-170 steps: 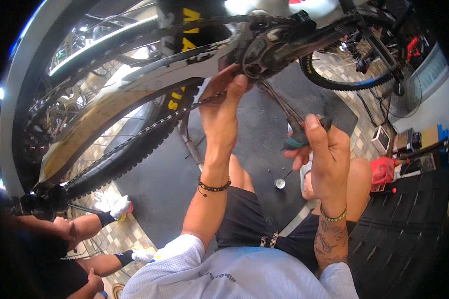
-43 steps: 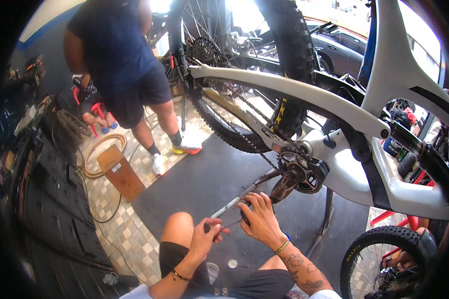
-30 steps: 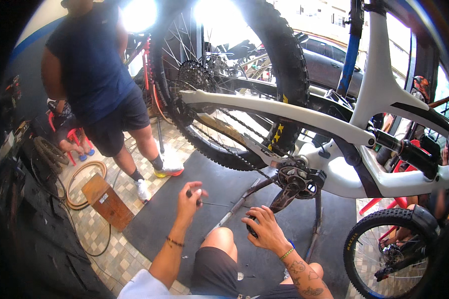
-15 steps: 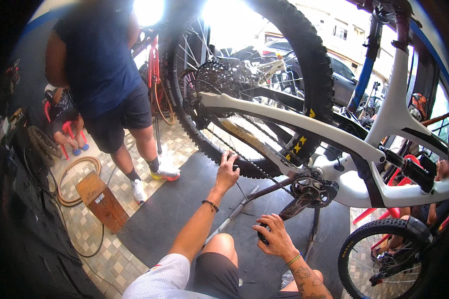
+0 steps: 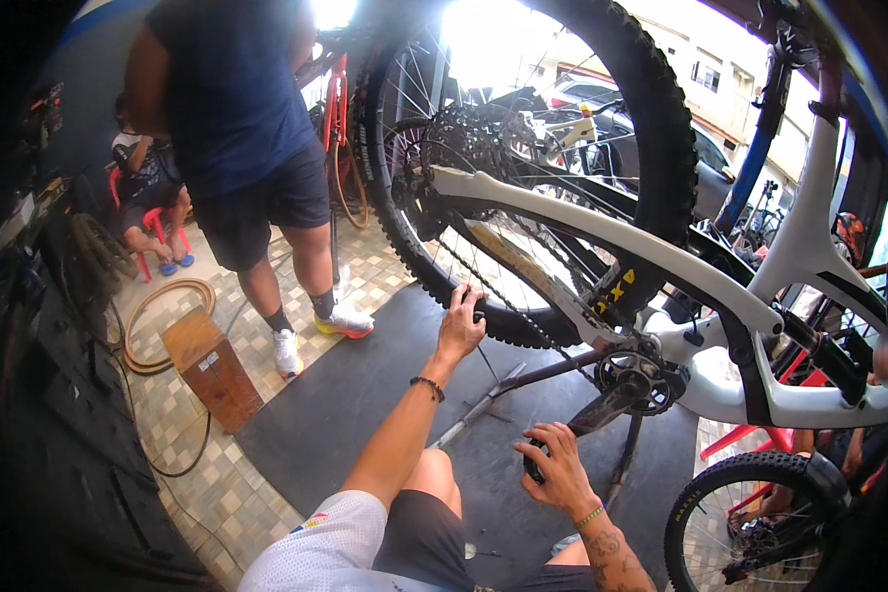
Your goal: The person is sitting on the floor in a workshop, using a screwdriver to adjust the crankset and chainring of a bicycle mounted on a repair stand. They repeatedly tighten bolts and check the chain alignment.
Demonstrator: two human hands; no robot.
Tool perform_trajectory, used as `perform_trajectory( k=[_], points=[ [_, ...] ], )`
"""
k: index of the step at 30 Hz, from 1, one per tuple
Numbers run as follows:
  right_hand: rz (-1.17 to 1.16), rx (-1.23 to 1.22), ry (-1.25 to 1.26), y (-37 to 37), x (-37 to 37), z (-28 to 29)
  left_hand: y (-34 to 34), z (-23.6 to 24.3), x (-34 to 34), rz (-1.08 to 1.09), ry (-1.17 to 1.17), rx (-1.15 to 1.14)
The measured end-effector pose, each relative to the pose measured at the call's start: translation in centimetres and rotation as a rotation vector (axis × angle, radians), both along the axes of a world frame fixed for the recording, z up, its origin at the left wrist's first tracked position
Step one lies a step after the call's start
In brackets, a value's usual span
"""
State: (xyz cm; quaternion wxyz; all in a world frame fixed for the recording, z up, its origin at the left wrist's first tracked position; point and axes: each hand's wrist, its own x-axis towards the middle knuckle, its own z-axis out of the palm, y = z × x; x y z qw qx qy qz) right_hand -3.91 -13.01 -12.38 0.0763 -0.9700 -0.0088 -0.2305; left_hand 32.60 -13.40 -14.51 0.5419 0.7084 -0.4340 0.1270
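Observation:
A white mountain bike frame point(image 5: 602, 234) is held raised off the floor in front of me, its knobby rear tire point(image 5: 666, 128) and cassette point(image 5: 461, 138) at the far end. My left hand point(image 5: 461, 328) is closed around a thin tool point(image 5: 480, 317) with a black handle, its slim shaft pointing down. That hand is just below the chain point(image 5: 493, 288), by the tire's lower edge. My right hand point(image 5: 559, 466) grips the black pedal point(image 5: 533, 462) at the end of the crank arm point(image 5: 607, 407). Fingers partly hide the pedal and the tool.
A person in a dark shirt point(image 5: 232, 99) stands at left beside a wooden block point(image 5: 210, 367) and a coiled tan hose or tire point(image 5: 128, 340). Another sits on a red stool point(image 5: 154, 222). A metal stand leg point(image 5: 479, 405) crosses the dark mat point(image 5: 316, 395). Another bike wheel point(image 5: 676, 528) stands at right.
The whole view has shifted, so the bike and the people appear farther right and slightly lower. Both hands keep about the same places by the tire and on the pedal.

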Motion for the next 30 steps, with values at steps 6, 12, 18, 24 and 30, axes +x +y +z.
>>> perform_trajectory(
  k=[6,12,18,24,30],
  points=[
    [0.009,0.008,-0.027,-0.4,0.4,-0.1,-0.8,-0.1,-0.3,-0.024,-0.006,-0.027],
    [0.005,0.001,-0.013,0.0,-0.2,-0.3,-0.5,-0.3,-0.9,-0.01,-0.019,-0.057],
    [0.006,0.014,-0.047,-0.1,0.0,-0.1,-1.5,0.0,-1.5,-0.038,0.012,-0.073],
    [0.061,0.004,-0.075,0.1,0.2,0.3,-1.3,-1.7,1.7,0.012,-0.247,-0.003],
    [0.008,0.017,-0.042,-0.8,-1.0,-0.4,-1.5,0.9,-2.4,0.007,-0.073,-0.014]
  ],
)
